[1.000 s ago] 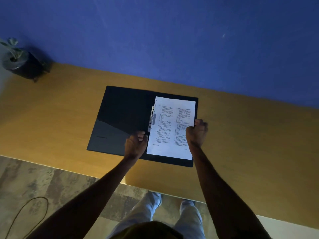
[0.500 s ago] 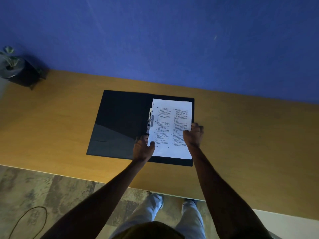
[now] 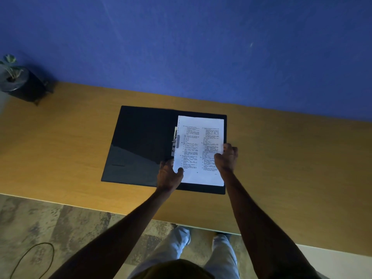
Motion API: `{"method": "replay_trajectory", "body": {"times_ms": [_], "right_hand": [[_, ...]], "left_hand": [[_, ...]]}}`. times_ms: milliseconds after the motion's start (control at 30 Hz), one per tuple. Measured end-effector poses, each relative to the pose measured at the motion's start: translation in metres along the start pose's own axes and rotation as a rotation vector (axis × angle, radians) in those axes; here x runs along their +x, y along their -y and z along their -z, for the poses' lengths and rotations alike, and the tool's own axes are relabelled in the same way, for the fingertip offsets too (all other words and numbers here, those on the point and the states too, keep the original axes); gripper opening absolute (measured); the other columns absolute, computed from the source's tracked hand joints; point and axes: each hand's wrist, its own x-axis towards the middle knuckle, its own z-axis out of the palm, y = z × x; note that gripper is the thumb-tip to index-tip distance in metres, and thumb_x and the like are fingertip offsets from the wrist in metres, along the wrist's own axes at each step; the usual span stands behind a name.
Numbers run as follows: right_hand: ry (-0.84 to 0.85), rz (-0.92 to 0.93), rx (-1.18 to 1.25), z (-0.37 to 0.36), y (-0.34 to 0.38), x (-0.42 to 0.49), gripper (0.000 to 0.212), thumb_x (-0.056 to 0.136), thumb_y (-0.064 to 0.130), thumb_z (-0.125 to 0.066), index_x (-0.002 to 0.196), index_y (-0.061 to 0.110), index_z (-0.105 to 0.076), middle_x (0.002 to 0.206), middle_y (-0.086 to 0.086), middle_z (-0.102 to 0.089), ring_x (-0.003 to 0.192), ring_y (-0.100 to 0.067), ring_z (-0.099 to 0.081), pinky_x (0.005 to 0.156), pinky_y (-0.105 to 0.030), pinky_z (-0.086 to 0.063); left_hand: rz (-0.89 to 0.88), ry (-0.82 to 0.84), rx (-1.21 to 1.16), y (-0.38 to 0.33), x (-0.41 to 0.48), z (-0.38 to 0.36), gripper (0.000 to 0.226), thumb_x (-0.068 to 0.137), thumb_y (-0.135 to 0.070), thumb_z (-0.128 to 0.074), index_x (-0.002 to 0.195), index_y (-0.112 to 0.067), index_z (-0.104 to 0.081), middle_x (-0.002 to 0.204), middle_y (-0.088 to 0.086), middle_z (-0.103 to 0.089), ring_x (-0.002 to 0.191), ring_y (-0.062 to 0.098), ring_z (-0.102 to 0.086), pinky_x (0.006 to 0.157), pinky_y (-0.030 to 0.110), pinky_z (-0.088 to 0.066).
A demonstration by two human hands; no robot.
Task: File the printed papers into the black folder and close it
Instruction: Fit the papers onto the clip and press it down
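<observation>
The black folder point(image 3: 141, 146) lies open and flat on the wooden table, its metal clip point(image 3: 174, 142) running down the spine. The printed papers point(image 3: 196, 143), white with two columns of small text, rest over the folder's right half with their left edge against the clip. My left hand point(image 3: 169, 175) grips the papers' lower left corner, thumb on top. My right hand point(image 3: 227, 157) pinches their right edge near the middle.
The wooden table point(image 3: 291, 168) runs along a blue wall. A small potted plant in a dark pot point(image 3: 19, 83) stands at the table's far left corner. A cable point(image 3: 30, 256) lies on the floor at lower left, and my legs show below the table edge.
My left hand has gone from a fist beside the papers to gripping their lower left corner. The papers have slid slightly left toward the clip. The right hand keeps its hold.
</observation>
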Motion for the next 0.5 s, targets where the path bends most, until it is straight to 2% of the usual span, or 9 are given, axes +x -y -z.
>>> {"method": "replay_trajectory", "body": {"times_ms": [133,200,233,333,400,500], "right_hand": [[-0.024,0.048,-0.047,0.001,0.002,-0.002,0.05,0.088,-0.004,-0.057,0.138,0.0,-0.058,0.141,-0.019,-0.051,0.135,-0.039,-0.051,0.11,-0.05,-0.052],[-0.087,0.176,-0.151,0.0,0.003,-0.004,0.052,0.09,-0.003,-0.058,0.143,0.0,-0.057,0.143,-0.018,-0.052,0.138,-0.035,-0.049,0.107,-0.048,-0.053],[-0.086,0.266,-0.22,-0.001,0.005,-0.005,0.056,0.093,-0.002,-0.059,0.148,0.002,-0.055,0.147,-0.016,-0.052,0.141,-0.032,-0.048,0.108,-0.046,-0.053],[0.096,0.519,-0.485,-0.008,0.014,-0.005,0.063,0.1,0.011,-0.062,0.161,0.014,-0.045,0.164,-0.008,-0.043,0.153,-0.024,-0.04,0.116,-0.04,-0.05],[0.222,0.596,-0.611,-0.013,0.02,-0.004,0.069,0.102,0.019,-0.064,0.166,0.022,-0.038,0.172,-0.006,-0.031,0.161,-0.025,-0.03,0.124,-0.045,-0.043],[0.287,0.663,-0.734,-0.02,0.028,-0.003,0.075,0.103,0.026,-0.066,0.169,0.027,-0.031,0.178,-0.005,-0.019,0.167,-0.026,-0.02,0.133,-0.048,-0.03]], "left_hand": [[0.016,-0.028,0.045,0.003,0.006,0.007,0.035,0.1,-0.027,-0.058,0.127,-0.008,-0.07,0.126,0.01,-0.072,0.121,0.029,-0.062,0.094,0.042,-0.058],[0.018,-0.091,0.039,0.005,0.011,0.013,0.03,0.099,-0.023,-0.058,0.119,-0.003,-0.069,0.119,0.014,-0.071,0.116,0.032,-0.065,0.085,0.039,-0.056],[0.011,-0.126,0.041,0.005,0.014,0.017,0.031,0.099,-0.021,-0.058,0.121,-0.003,-0.069,0.121,0.015,-0.07,0.117,0.033,-0.066,0.083,0.039,-0.054],[-0.025,-0.173,0.065,0.002,0.027,0.032,0.045,0.101,-0.021,-0.059,0.144,-0.009,-0.061,0.142,0.014,-0.062,0.131,0.032,-0.062,0.096,0.045,-0.057],[-0.07,-0.164,0.087,-0.003,0.039,0.039,0.053,0.101,-0.022,-0.058,0.152,-0.01,-0.054,0.149,0.013,-0.056,0.138,0.033,-0.056,0.106,0.048,-0.055],[-0.153,-0.139,0.134,-0.015,0.06,0.045,0.057,0.103,-0.021,-0.056,0.158,-0.011,-0.048,0.154,0.014,-0.052,0.143,0.034,-0.051,0.111,0.049,-0.051]]}}
